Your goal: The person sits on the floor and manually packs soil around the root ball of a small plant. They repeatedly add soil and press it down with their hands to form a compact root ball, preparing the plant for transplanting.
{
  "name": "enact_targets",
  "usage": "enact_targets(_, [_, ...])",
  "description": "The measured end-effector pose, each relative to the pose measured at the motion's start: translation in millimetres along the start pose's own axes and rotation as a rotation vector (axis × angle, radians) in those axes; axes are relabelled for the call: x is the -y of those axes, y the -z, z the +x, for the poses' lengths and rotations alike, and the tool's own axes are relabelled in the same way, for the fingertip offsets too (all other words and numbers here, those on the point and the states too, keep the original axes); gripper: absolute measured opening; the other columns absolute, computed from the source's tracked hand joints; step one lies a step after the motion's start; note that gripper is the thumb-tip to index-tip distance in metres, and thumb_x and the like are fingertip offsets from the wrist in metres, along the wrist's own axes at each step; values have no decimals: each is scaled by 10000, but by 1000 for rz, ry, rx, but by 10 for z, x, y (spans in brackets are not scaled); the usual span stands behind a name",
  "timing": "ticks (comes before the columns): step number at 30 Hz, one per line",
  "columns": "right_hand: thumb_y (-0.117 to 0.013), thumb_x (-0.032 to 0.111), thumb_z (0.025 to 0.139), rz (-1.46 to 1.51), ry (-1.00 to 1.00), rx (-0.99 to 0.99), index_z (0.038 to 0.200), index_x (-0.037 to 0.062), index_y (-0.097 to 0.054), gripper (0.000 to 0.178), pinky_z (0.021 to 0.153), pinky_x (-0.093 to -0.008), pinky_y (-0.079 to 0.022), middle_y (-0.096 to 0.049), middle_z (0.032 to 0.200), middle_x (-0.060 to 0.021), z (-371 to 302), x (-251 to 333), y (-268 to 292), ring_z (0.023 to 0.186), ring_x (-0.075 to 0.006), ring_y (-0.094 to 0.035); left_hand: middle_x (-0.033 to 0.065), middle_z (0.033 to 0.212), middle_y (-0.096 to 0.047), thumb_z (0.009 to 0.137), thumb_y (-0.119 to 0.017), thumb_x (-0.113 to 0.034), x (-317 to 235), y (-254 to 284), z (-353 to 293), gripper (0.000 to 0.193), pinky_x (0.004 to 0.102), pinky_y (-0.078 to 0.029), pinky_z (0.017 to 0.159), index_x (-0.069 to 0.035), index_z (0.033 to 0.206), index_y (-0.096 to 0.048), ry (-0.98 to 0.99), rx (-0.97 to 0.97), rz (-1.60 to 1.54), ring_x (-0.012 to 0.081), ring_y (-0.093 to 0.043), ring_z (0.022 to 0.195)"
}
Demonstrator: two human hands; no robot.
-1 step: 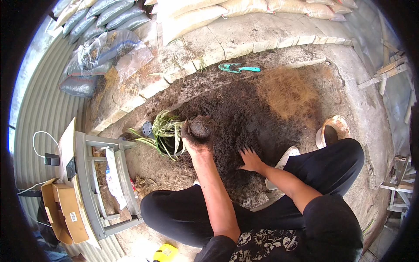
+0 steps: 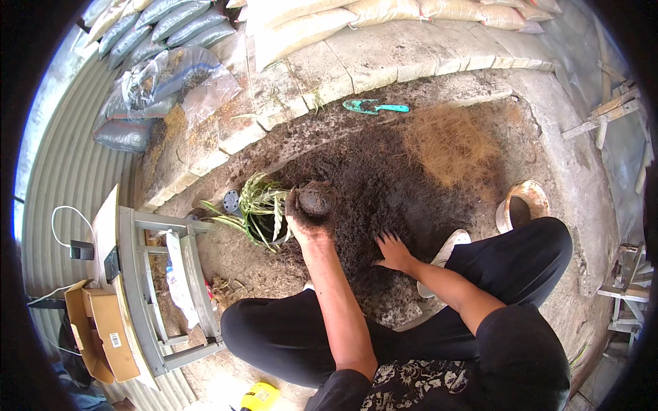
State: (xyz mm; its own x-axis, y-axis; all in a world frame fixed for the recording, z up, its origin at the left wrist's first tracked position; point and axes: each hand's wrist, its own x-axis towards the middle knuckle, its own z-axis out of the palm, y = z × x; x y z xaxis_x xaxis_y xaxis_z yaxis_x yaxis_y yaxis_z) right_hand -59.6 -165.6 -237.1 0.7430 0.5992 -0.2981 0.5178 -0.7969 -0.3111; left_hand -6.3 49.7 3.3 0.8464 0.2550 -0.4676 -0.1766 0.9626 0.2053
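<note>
My left hand (image 2: 310,229) is wrapped around a round, soil-covered clump (image 2: 315,203) that looks like a root ball. Beside it, pale green striped leaves (image 2: 259,196) spread to the left over a dark pot (image 2: 281,233); whether they join the clump is hidden by the hand. My right hand (image 2: 394,252) rests with fingers spread on the dark loose soil (image 2: 363,185) and holds nothing. Beyond the soil lies a turquoise hand trowel (image 2: 375,107). Brown fibre (image 2: 452,147) is heaped at the far right of the soil.
A round pale container (image 2: 524,205) stands by my right knee. To the left are a grey metal frame table (image 2: 164,222), a cardboard box (image 2: 113,335) and a small grey pot (image 2: 231,201). Filled sacks (image 2: 301,38) line the far concrete ledge (image 2: 404,58). A yellow object (image 2: 259,396) sits near the lower edge.
</note>
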Motion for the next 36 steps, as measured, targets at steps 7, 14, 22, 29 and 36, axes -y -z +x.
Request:
enact_targets(7, [-704, 350, 815, 92, 84, -138, 1285, 7, -493, 618, 987, -473, -397, -497, 1259, -183, -67, 60, 70, 1204, -331, -468, 160, 970, -625, 840, -569, -326, -8, 30, -5, 360, 499, -521, 810, -47, 1066, -560, -52, -63, 31, 352, -610, 908])
enact_targets(14, [-520, 262, 950, 330, -240, -195, 1323, -89, -403, 525, 1094, -528, -282, -261, 1425, -330, 278, -8, 117, 1331, -485, -260, 139, 979, -629, 852, -569, -313, -41, 73, 22, 312, 505, -519, 826, -69, 1046, -573, -12, -70, -21, 332, -619, 900])
enact_targets(22, [-499, 266, 961, 225, -199, -24, 1391, -58, -319, 568, 1079, -538, -281, -282, 1412, -313, 91, 426, -242, 1294, -463, -292, 139, 974, -643, 840, -596, -328, -36, 70, 24, 349, 527, -493, 874, -42, 1039, -588, 36, -22, -43, 360, -604, 946])
enact_targets(29, [-644, 220, 897, 318, -147, -156, 1358, 38, -407, 550, 964, -461, -434, -362, 1365, -267, -79, 323, -272, 1209, -417, -436, 143, 1030, -621, 802, -671, -294, -8, -112, -119, 356, 499, -488, 914, -76, 1069, -588, 140, 54, -138, 349, -586, 998])
enact_targets(36, [-601, 205, 908, 1178, -444, -273, 1161, 59, -619, 292, 831, -380, -510, -637, 1094, -130, 231, 274, -141, 1044, -258, -598, 138, 986, -644, 864, -579, -299, -82, -121, -180, 285, 486, -508, 891, -61, 1019, -606, 119, 52, -129, 331, -612, 960])
